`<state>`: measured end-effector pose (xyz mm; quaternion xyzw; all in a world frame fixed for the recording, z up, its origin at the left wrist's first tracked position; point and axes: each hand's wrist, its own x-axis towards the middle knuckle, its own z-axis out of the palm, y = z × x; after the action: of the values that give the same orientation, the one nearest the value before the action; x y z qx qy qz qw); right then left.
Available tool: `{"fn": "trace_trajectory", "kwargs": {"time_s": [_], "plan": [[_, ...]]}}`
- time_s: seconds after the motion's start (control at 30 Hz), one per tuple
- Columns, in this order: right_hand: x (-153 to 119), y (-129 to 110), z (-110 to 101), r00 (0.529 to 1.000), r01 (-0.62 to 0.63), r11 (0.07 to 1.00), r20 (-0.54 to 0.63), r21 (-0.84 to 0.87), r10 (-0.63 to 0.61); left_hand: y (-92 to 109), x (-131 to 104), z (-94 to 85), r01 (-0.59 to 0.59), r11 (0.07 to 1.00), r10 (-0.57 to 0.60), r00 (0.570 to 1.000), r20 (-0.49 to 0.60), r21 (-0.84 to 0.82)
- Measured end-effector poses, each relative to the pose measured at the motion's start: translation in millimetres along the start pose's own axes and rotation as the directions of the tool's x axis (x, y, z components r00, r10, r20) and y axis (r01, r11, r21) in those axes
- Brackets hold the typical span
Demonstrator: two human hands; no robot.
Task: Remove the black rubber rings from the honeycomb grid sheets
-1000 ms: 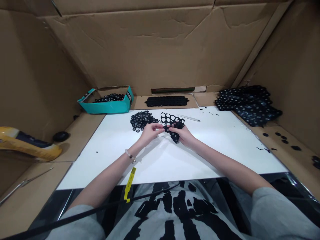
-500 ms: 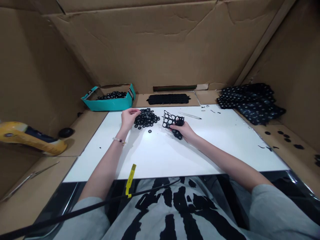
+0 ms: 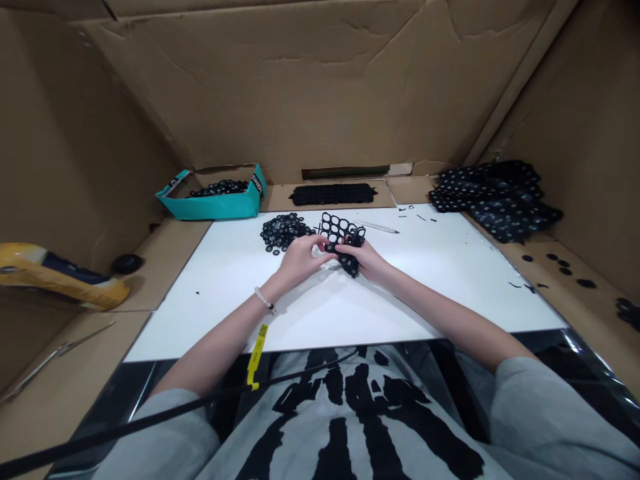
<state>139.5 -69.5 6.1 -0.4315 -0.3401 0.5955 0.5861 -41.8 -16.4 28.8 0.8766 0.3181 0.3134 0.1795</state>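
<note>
My right hand point(image 3: 371, 259) is closed on a black mesh sheet point(image 3: 334, 224), its thumb on top. The mesh has rows of round openings; its upper left part stands spread out, and a bunched part with grey-dotted discs hangs below the fingers. My left hand point(image 3: 303, 259) meets the lower left edge of the mesh, thumb and forefinger pinched around a small black ring point(image 3: 329, 247), partly hidden by the fingers. Just behind the left hand lies a pile of small black rings point(image 3: 283, 230) with greyish centres, on the white board point(image 3: 300, 327).
A teal box point(image 3: 215, 207) of similar rings stands back left. Behind the board lies a black stack point(image 3: 333, 194); a white pen point(image 3: 379, 227) rests near the mesh. Dotted black sheets point(image 3: 493, 197) are heaped right. Left are a yellow tool point(image 3: 65, 277) and tweezers point(image 3: 60, 350). Cardboard walls surround everything.
My left hand has moved right from the ring pile to the mesh edge. My right hand keeps its hold on the mesh. The whole view has shifted slightly.
</note>
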Motion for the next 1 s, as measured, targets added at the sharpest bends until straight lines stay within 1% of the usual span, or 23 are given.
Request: {"fn": "trace_trajectory", "kwargs": {"time_s": [0.1, 0.17, 0.3, 0.47, 0.53, 0.57, 0.63, 0.67, 0.7, 0.73, 0.77, 0.8, 0.83, 0.9, 0.93, 1.0], "plan": [[-0.9, -3.2, 1.9, 1.0, -0.02, 1.0, -0.001, 0.004, 0.02, -5.0, -0.4, 4.2, 0.056, 0.998, -0.056, 0.997, -0.046, 0.002], [-1.3, -5.1, 3.4, 1.0, -0.022, 1.0, 0.013, -0.004, 0.022, -9.9, 1.7, 4.2, 0.093, 0.994, -0.096, 0.994, -0.061, -0.05], [-0.7, -5.7, 2.8, 0.999, 0.002, 0.999, 0.039, -0.032, -0.001, -16.4, 5.1, 5.0, 0.203, 0.96, -0.215, 0.976, -0.042, -0.191], [5.9, 2.0, -6.0, 0.999, 0.04, 0.99, 0.035, -0.134, -0.036, -22.9, 8.5, 7.6, 0.285, 0.912, -0.301, 0.954, -0.009, -0.296], [10.2, 4.3, -9.8, 0.999, 0.039, 0.987, 0.025, -0.154, -0.036, -29.4, 12.7, 4.4, 0.337, 0.856, -0.375, 0.927, -0.022, -0.393], [12.2, 4.6, -11.3, 0.999, 0.037, 0.988, 0.015, -0.151, -0.035, -34.1, 15.4, 1.0, 0.359, 0.82, -0.421, 0.906, -0.046, -0.446], [15.4, 3.3, -13.9, 0.999, 0.041, 0.989, -0.012, -0.14, -0.043, -46.1, 20.3, -9.3, 0.363, 0.776, -0.498, 0.854, -0.149, -0.516], [16.5, 1.9, -15.0, 0.998, 0.046, 0.989, -0.03, -0.138, -0.051, -53.0, 22.0, -15.7, 0.351, 0.785, -0.517, 0.825, -0.228, -0.51], [17.1, 0.3, -16.1, 0.997, 0.051, 0.989, -0.05, -0.139, -0.059, -60.0, 23.0, -22.5, 0.341, 0.816, -0.514, 0.798, -0.315, -0.467], [17.4, -1.3, -17.1, 0.996, 0.053, 0.988, -0.068, -0.144, -0.064, -66.9, 23.2, -29.1, 0.339, 0.857, -0.488, 0.778, -0.397, -0.389], [17.5, -2.6, -18.1, 0.995, 0.051, 0.987, -0.082, -0.15, -0.063, -73.1, 22.7, -35.0, 0.346, 0.894, -0.445, 0.768, -0.461, -0.286], [17.4, -3.6, -19.0, 0.994, 0.045, 0.987, -0.09, -0.155, -0.06, -78.3, 21.6, -39.8, 0.355, 0.918, -0.394, 0.773, -0.497, -0.175], [17.2, -4.2, -19.7, 0.994, 0.042, 0.987, -0.092, -0.153, -0.056, -82.1, 20.3, -43.3, 0.362, 0.929, -0.346, 0.787, -0.511, -0.07], [16.9, -4.3, -20.5, 0.995, 0.041, 0.989, -0.083, -0.143, -0.053, -84.1, 18.1, -46.2, 0.354, 0.931, -0.264, 0.822, -0.505, 0.089], [16.8, -4.1, -20.6, 0.996, 0.042, 0.989, -0.075, -0.14, -0.053, -81.9, 17.5, -45.8, 0.34, 0.93, -0.229, 0.834, -0.501, 0.141], [16.5, -3.3, -19.7, 0.996, 0.047, 0.989, -0.074, -0.142, -0.058, -70.6, 17.2, -42.5, 0.281, 0.939, -0.156, 0.86, -0.486, 0.197]]}}
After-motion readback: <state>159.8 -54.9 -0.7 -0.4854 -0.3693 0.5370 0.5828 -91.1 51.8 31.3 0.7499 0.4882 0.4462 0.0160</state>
